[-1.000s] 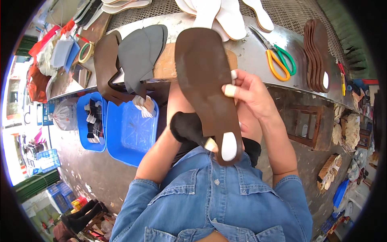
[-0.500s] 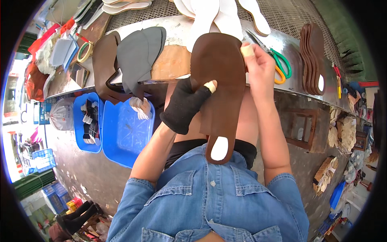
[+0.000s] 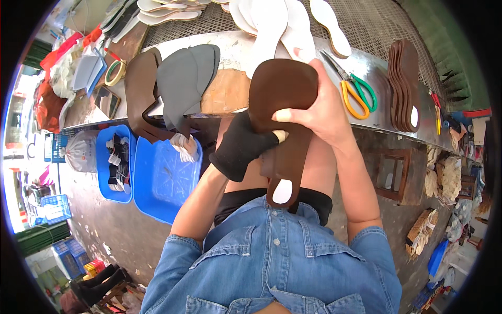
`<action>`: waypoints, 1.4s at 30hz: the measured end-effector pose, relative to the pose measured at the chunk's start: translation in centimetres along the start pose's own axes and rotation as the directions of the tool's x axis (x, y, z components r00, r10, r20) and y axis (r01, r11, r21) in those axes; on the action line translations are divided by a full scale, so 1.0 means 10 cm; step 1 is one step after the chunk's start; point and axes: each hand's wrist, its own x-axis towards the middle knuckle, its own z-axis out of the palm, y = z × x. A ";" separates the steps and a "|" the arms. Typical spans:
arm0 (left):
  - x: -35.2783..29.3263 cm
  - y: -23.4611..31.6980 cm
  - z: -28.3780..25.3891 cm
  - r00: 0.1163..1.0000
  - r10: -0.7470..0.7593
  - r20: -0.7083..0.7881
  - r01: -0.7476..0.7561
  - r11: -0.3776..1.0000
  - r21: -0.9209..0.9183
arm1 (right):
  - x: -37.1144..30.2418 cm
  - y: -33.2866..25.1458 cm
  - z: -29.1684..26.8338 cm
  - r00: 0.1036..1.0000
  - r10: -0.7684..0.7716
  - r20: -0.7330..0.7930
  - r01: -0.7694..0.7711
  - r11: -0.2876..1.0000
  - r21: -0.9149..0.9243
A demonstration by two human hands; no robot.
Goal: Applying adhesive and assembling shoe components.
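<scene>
A dark brown insole (image 3: pixel 283 83) with a white oval patch at its heel is held over my lap, wide toe end towards the bench. My left hand (image 3: pixel 241 146), in a black glove with a bare, taped thumb, grips its left edge, thumb on top. My right hand (image 3: pixel 330 112) wraps the right side of the forefoot, its taped thumb pressed flat across the upper face. The fingers of both hands are mostly hidden beneath. Beyond the toe end lie white insole pieces (image 3: pixel 267 36). Scissors (image 3: pixel 356 97) with green and orange handles rest right of my right hand.
A stack of brown insoles (image 3: pixel 402 86) stands on the bench's right. Brown leather pieces (image 3: pixel 141 86), grey sheets (image 3: pixel 183 73) and a tan piece (image 3: pixel 225 91) lie left, some overhanging the edge. Blue tubs (image 3: pixel 164 180) sit below. A wooden stool (image 3: pixel 400 172) stands under the bench.
My right hand has gone from pinching the insole's upper right edge to gripping its side, thumb across the face. The insole's toe end has come slightly lower, and the view has shifted a little.
</scene>
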 end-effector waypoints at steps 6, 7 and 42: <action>-0.03 -0.05 -0.01 0.998 0.024 0.065 -0.027 0.999 0.040 | 0.37 0.00 -0.13 0.934 0.239 -0.267 -0.184 0.959 0.214; -0.01 -0.03 -0.02 0.999 0.033 -0.035 -0.031 0.997 0.072 | 0.36 0.03 -0.14 0.933 0.173 -0.317 -0.121 0.976 0.180; 0.26 0.64 0.01 0.975 0.212 -0.069 -0.214 0.977 -0.018 | -0.31 -0.25 0.22 0.792 0.605 0.083 -0.415 0.433 0.800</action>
